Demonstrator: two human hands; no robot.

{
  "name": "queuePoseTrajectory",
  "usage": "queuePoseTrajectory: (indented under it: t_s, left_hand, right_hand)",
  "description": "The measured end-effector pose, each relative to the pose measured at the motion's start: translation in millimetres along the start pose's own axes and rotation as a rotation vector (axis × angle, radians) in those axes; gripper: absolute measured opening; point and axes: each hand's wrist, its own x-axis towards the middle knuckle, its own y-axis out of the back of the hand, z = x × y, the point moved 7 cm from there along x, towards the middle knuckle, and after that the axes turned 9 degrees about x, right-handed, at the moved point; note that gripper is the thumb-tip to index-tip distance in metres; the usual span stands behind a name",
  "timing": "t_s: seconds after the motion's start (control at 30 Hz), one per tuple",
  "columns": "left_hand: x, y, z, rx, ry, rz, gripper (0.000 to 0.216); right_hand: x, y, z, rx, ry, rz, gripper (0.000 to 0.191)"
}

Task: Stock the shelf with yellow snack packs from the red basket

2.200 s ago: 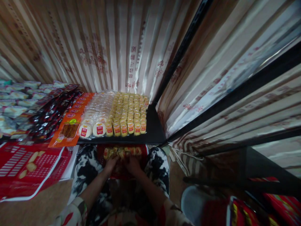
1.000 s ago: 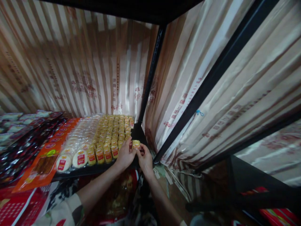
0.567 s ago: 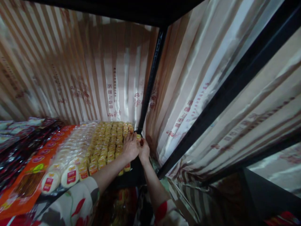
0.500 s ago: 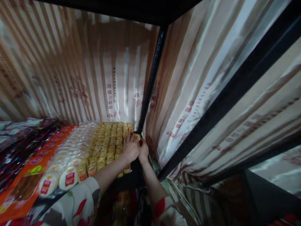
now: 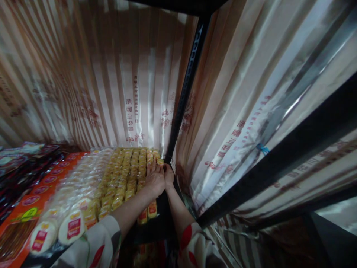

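My left hand lies over the rightmost rows of small yellow-wrapped snack packs, its fingers stretched out across their tops. Beside it, my right hand is closed, its curled fingertips against a yellow-wrapped snack pack at the far right end of the rows, close to the corner post. The grip itself is partly hidden. Clear wrapping covers the packs, and red labels show on the nearest ones. My wrists are close together.
Left of the yellow packs are rows of round white packaged pieces, an orange package and dark shiny packets. A black corner post and slanted black beam frame the shelf. Pleated printed cloth hangs behind.
The view has shifted a little. My left fingers have settled over the packs, and my right hand has come nearer the row's end, its fingers still curled beside the same pack.
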Motion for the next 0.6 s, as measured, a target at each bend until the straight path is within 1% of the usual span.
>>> queuePoseTrajectory:
  t_s: [0.23,0.37,0.5,0.6]
  left_hand:
    - [6.6,-13.4,-8.0,-0.02,0.004,-0.058,0.05]
    - [8.4,-15.9,-10.5,-0.055,-0.011,-0.044,0.052]
    - [8.9,-19.1,-14.1,-0.087,-0.01,-0.022,0.051]
    - [8.3,-20.4,-14.8,-0.114,-0.015,0.004,0.051]
  right_hand:
    - [9.8,-11.3,7.6,0.026,-0.009,-0.016,0.021]
    - [11.8,-13.7,11.6,0.034,-0.009,-0.003,0.021]
    - [11.2,-16.9,14.2,0.045,0.002,-0.018,0.017]
    - [9.9,-18.2,15.5,0.056,0.018,-0.027,0.017]
